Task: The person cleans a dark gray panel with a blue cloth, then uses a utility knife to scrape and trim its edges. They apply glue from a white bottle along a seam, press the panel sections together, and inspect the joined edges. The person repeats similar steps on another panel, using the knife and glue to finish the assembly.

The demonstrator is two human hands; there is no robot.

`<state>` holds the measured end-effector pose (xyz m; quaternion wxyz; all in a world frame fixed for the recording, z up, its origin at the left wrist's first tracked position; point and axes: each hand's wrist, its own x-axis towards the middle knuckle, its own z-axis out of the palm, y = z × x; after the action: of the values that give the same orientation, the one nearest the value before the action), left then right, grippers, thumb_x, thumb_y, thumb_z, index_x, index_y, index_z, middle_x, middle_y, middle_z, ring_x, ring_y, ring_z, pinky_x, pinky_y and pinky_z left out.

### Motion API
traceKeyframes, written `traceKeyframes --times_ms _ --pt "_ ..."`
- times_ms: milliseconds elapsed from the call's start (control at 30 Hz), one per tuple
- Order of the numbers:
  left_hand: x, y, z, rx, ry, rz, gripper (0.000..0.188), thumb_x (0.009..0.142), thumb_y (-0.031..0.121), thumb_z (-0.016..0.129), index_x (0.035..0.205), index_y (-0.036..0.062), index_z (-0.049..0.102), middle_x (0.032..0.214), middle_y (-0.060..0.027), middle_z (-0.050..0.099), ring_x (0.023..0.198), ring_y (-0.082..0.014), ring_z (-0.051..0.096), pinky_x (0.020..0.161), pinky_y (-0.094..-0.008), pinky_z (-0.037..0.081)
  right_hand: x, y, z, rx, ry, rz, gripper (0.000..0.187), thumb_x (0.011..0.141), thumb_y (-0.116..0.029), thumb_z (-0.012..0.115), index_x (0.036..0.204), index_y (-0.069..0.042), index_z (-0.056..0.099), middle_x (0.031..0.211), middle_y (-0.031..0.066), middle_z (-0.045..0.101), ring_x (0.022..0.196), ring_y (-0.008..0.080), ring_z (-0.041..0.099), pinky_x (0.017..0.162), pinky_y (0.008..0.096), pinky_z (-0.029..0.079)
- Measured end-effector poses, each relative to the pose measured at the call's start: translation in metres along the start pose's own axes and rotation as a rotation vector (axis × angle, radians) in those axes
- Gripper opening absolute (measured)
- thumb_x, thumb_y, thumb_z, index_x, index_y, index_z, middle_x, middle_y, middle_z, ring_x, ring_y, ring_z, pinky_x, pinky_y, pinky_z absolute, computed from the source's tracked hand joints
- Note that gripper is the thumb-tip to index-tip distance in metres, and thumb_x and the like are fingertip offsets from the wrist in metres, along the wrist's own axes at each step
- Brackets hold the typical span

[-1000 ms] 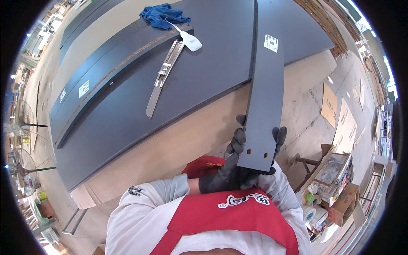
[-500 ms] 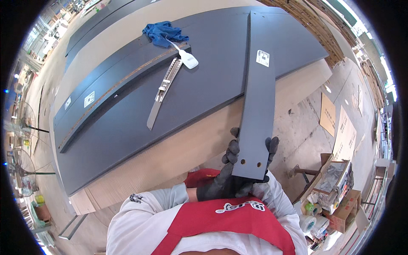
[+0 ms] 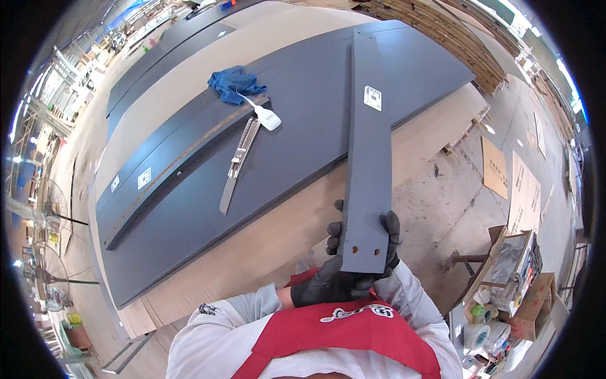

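Where held fast: near end of a long dark grey board (image 3: 369, 167), just in front of a red apron (image 3: 341, 331), broad face up, far stretch reaching out over a large dark grey panel (image 3: 290, 158); touching or apart at the far end, impossible to tell.
Left hand (image 3: 325, 275): black-gloved, grasping the board at its left edge, fingertips curled up along the side, palm partly out of sight.
Right hand (image 3: 392, 239): black-gloved, grasping the same end at its right edge, opposite the left.
Board's near end: pierced by two round holes (image 3: 355, 249), set side by side between the hands.
Board's far half: marked with a white sticker (image 3: 373, 98).
Panel: lying flat on a tan sheet (image 3: 208, 271), with a margin showing along the near side.
Raw-edged strip (image 3: 167, 151): dark grey with a brown edge, laid toward the left, well apart from the held board.
Sliding-blade cutter (image 3: 238, 158): metal, lying on the panel between strip and board.
White bottle-shaped piece (image 3: 268, 118): at the cutter's far end, thin neck pointing toward the cloth.
Blue cloth (image 3: 237, 83): crumpled, by the strip's far end.
Floor (image 3: 416, 211) at right: strewn with flat cardboard sheets (image 3: 494, 167).
Lower right: tape rolls (image 3: 476, 336) near an open carton (image 3: 535, 309).
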<state>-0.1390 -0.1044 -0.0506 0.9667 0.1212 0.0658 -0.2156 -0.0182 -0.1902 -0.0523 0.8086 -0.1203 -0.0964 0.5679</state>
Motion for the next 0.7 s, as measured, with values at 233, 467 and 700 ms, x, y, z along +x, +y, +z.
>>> traceKeyframes --times_ms 233,467,700 --pt "-0.008 0.033 0.034 0.597 0.117 -0.119 0.068 0.085 0.055 0.057 0.13 0.0051 0.043 0.115 -0.0067 0.053 0.09 -0.0116 0.048 0.079 -0.0242 0.04 -0.039 -0.038 0.049 -0.772 0.406 -0.052 0.084 0.089 -0.05 0.055 0.148 -0.008 0.013 0.124 0.0166 0.05 0.109 0.0271 0.053 0.087 0.0394 0.049" --pt "0.0 0.037 0.061 0.915 0.142 -0.016 0.05 0.092 0.035 0.056 0.126 -0.0002 0.044 0.117 -0.0082 0.051 0.107 -0.0147 0.048 0.092 -0.0286 0.04 -0.046 -0.038 0.075 -0.859 0.532 0.049 0.104 0.079 -0.017 0.069 0.148 -0.012 -0.008 0.132 0.0213 0.04 0.113 0.0302 0.051 0.094 0.0406 0.046" --pt "0.002 0.034 0.065 0.742 0.234 -0.118 0.043 0.094 0.026 0.051 0.13 0.0044 0.043 0.124 -0.0088 0.049 0.112 -0.0163 0.049 0.098 -0.0306 0.039 -0.046 -0.034 0.062 -0.845 0.53 -0.049 0.096 0.075 -0.018 0.069 0.149 -0.011 0.008 0.125 0.019 0.045 0.107 0.0263 0.054 0.092 0.04 0.046"
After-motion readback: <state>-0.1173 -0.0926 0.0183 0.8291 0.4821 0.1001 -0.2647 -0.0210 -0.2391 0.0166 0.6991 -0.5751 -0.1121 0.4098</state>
